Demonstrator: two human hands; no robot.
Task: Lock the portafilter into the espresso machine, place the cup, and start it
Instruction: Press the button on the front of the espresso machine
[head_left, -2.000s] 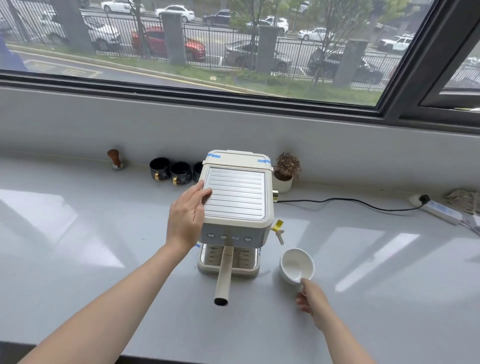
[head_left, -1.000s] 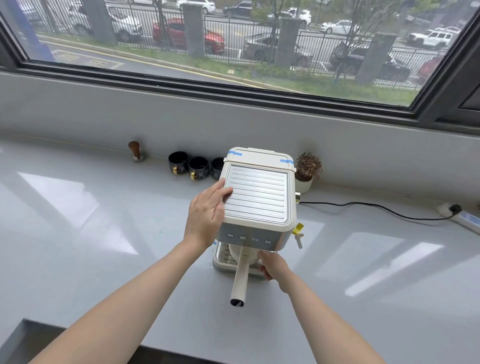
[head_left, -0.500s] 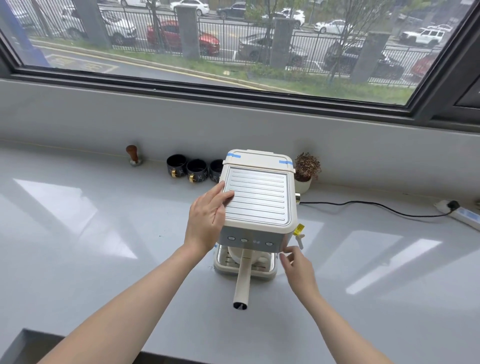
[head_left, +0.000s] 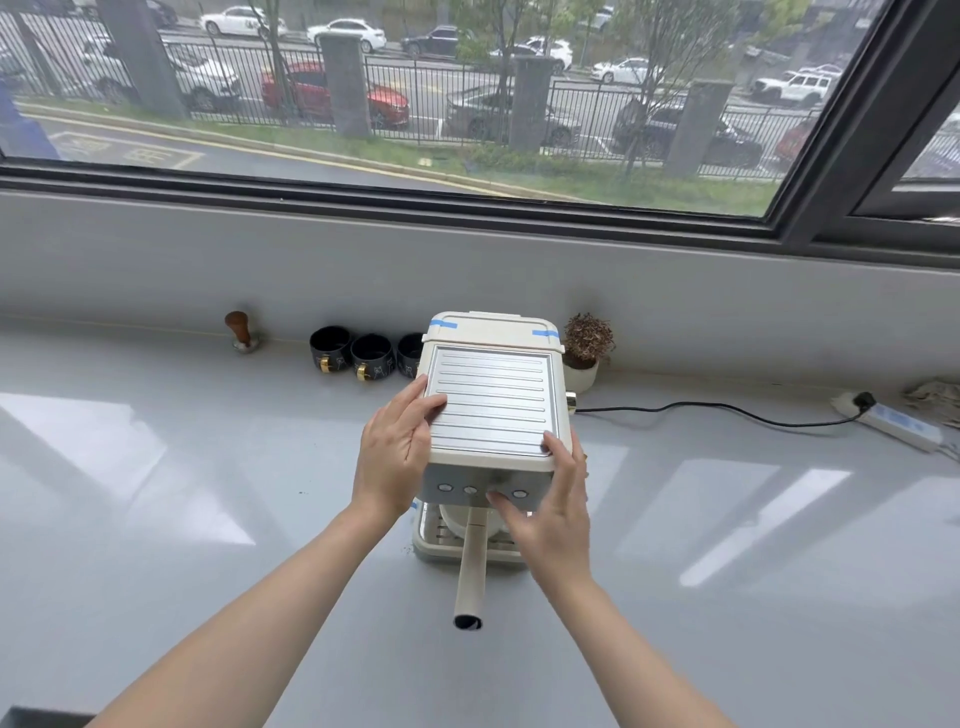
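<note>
The cream espresso machine (head_left: 491, 405) stands on the grey counter below the window. Its portafilter (head_left: 471, 571) sits in the group head, with the handle pointing straight toward me. A white cup (head_left: 453, 519) stands on the drip tray (head_left: 431, 548) beneath it, mostly hidden by the handle and my right hand. My left hand (head_left: 395, 452) clasps the machine's top left edge, fingers on the ribbed lid. My right hand (head_left: 556, 514) has its thumb on a button of the front panel and its fingertips on the top right corner.
Three black cups (head_left: 371, 356) and a wooden-topped tamper (head_left: 239, 330) line the back wall on the left. A small potted plant (head_left: 587, 343) stands right of the machine. A black cable (head_left: 701, 410) runs to a power strip (head_left: 893, 421) at the far right.
My right hand carried the white cup from the counter onto the drip tray, let go, then rose to the front panel, where its thumb now touches a button. My left hand stayed on the machine.
</note>
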